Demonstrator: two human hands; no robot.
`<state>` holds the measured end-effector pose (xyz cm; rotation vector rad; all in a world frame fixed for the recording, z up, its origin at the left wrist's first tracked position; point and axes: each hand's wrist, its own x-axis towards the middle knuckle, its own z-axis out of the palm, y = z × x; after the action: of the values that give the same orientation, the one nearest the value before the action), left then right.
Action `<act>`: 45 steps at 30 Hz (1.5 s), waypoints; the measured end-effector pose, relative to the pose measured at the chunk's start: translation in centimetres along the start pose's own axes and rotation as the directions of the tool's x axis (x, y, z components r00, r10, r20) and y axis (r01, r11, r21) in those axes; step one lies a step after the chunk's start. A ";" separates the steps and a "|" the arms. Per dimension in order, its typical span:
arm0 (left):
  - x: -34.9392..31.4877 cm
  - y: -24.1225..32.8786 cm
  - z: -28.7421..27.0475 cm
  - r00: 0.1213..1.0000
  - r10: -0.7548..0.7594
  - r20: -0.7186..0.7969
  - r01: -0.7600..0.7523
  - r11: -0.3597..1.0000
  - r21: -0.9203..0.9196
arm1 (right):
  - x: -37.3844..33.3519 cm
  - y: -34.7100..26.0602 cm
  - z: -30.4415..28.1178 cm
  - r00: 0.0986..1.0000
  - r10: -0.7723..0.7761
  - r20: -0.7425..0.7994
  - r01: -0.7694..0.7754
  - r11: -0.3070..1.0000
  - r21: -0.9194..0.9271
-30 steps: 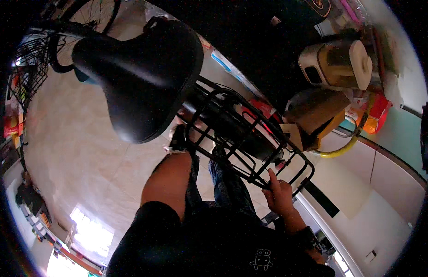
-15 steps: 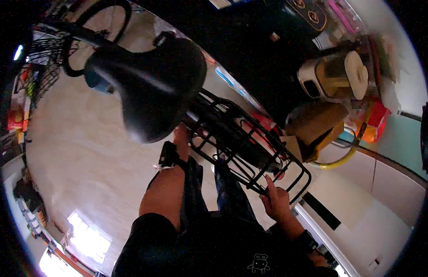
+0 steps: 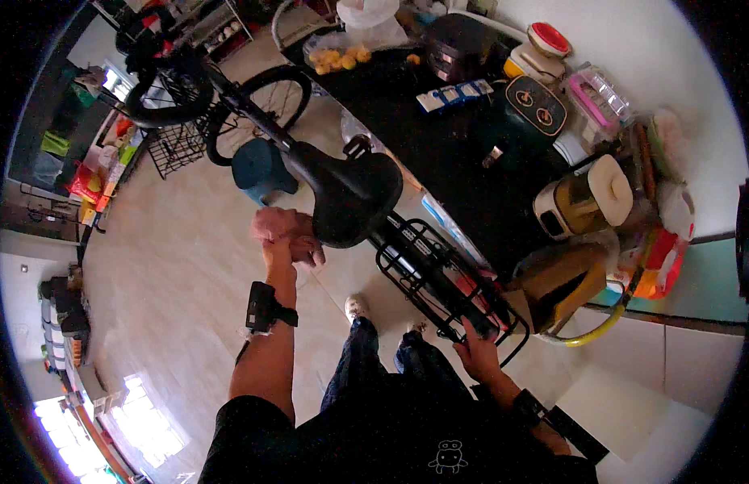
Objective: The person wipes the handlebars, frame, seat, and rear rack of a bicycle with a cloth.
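A black bicycle stands in front of me, its saddle (image 3: 350,192) near the middle of the view. Just left of the saddle, my left hand (image 3: 278,252) is closed on a pinkish-brown cloth (image 3: 274,221), bunched up, with folds hanging beside the saddle's edge. My right hand (image 3: 476,355) grips the back end of the black wire rear rack (image 3: 415,292), its fingers curled round the bars. A dark, long battery-like case (image 3: 427,270) lies along the middle of the rack. Both wrists carry dark strapped devices.
A blue-grey stool (image 3: 261,168) stands left of the bicycle. Along the right runs a black counter (image 3: 487,181) with a clear-sided kettle-like appliance (image 3: 588,198) and packages. A cardboard box (image 3: 572,282) is close to the rack's end. Shelved goods line the far left.
My left hand, mostly hidden beneath the saddle before, now shows to its left with the cloth. The view has shifted, so more of the bicycle and counter appears. My right hand stays at the rack.
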<state>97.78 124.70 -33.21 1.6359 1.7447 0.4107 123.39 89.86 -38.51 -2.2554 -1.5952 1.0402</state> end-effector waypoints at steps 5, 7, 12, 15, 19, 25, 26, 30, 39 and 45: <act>1.5 -4.4 0.1 0.968 -0.145 0.206 0.252 0.603 -0.757 | 0.4 0.1 0.1 0.997 -0.070 -0.011 0.070 0.998 -0.002; -0.4 -0.6 2.6 0.984 -0.137 0.110 0.175 0.728 -0.663 | 0.4 0.8 0.1 0.997 -0.080 -0.017 0.080 0.997 0.010; -3.4 -4.5 4.9 0.979 0.051 -0.196 -0.122 0.921 -0.369 | 1.0 1.9 0.9 0.986 -0.164 -0.037 0.165 0.986 0.014; -7.0 -4.5 6.0 0.984 0.171 0.053 -0.166 0.982 -0.084 | 1.1 1.9 0.2 0.980 -0.198 0.015 0.198 0.980 0.025; -12.8 -0.2 6.8 0.917 0.399 0.018 -0.399 0.916 0.034 | 1.1 1.1 -0.5 0.992 -0.060 0.109 0.063 0.998 -0.020; -7.1 5.4 0.7 0.965 0.198 -0.172 -0.225 0.962 -0.156 | 3.3 6.3 2.4 0.950 -0.223 0.220 0.175 0.960 0.219; -4.6 3.8 -0.6 0.926 0.218 -0.309 -0.287 0.936 -0.202 | 3.0 5.5 1.5 0.950 -0.219 0.225 0.168 0.960 0.223; -1.9 9.9 -1.8 0.895 0.236 -0.378 -0.273 0.961 -0.047 | 0.3 2.3 -1.8 0.976 -0.210 0.061 0.211 0.977 -0.012; 0.7 8.9 7.9 0.743 0.657 -0.130 -0.417 0.605 0.678 | -4.4 4.3 -1.9 0.825 -0.038 -0.563 0.286 0.888 0.360; -0.6 10.1 10.5 0.567 0.818 0.094 -0.682 0.403 0.611 | -5.2 3.5 -2.9 0.814 -0.173 -0.555 0.186 0.982 -0.033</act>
<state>112.32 123.28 -33.84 2.9812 1.1725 0.4954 126.95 84.54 -36.00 -2.0678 -1.4756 0.2946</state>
